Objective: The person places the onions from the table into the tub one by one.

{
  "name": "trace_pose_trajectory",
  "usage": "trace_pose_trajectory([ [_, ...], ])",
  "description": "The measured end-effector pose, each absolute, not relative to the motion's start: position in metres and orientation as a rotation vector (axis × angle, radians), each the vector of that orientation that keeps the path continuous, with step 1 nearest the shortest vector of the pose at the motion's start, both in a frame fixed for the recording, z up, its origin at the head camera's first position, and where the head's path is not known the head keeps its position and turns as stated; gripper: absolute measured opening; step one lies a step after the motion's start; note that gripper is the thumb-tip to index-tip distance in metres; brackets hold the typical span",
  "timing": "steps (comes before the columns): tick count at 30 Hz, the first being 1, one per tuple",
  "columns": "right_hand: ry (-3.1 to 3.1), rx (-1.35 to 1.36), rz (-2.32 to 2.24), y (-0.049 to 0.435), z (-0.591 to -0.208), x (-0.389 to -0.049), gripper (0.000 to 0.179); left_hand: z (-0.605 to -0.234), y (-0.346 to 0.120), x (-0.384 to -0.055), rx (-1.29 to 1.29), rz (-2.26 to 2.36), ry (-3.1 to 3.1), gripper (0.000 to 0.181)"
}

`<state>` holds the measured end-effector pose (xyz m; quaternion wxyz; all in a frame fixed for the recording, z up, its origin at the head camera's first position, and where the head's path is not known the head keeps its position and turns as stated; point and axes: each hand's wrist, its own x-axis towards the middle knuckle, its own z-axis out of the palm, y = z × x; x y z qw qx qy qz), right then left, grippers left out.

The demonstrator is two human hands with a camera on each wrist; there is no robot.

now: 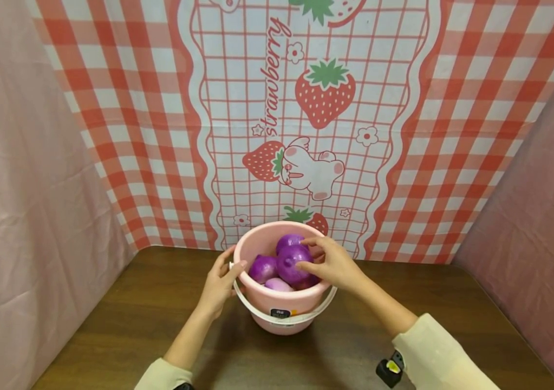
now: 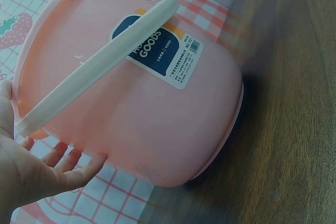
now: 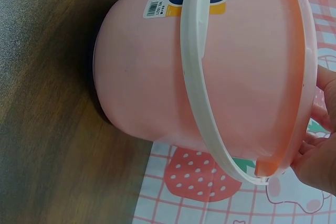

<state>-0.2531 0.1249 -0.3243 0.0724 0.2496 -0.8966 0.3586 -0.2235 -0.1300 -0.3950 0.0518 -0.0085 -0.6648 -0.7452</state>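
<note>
A pink plastic bucket (image 1: 277, 301) stands upright on the table, its white handle (image 1: 284, 320) hanging down in front. My left hand (image 1: 216, 287) grips its left rim, thumb over the edge and fingers against the outer wall. Inside lie several purple onions, one on the left (image 1: 262, 269), plus a paler pinkish-purple round thing (image 1: 278, 284). At the bucket's right side, my right hand (image 1: 333, 264) reaches over the rim and holds the uppermost purple onion (image 1: 290, 263) between thumb and fingers. In the right wrist view the bucket wall hides that onion.
Brown wood-grain tabletop (image 1: 125, 319) surrounds the bucket. A red-and-white checked strawberry cloth (image 1: 323, 97) hangs behind it. Pink drapes (image 1: 38, 179) close off both sides. A dark label (image 2: 163, 51) is stuck on the bucket's front.
</note>
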Motion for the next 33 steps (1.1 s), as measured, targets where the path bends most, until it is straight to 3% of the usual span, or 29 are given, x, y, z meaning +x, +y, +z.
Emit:
trace_pose_trajectory([
  [19, -2.569, 0.550, 1.197, 0.132, -0.322, -0.250, 0.032, -0.394, -0.129, -0.223, -0.015, -2.263, -2.026, 0.056],
  [33, -2.500, 0.436, 1.144, 0.163, -0.315, -0.251, 0.032, -0.392, -0.135, -0.225, -0.025, -2.167, -2.095, 0.057],
])
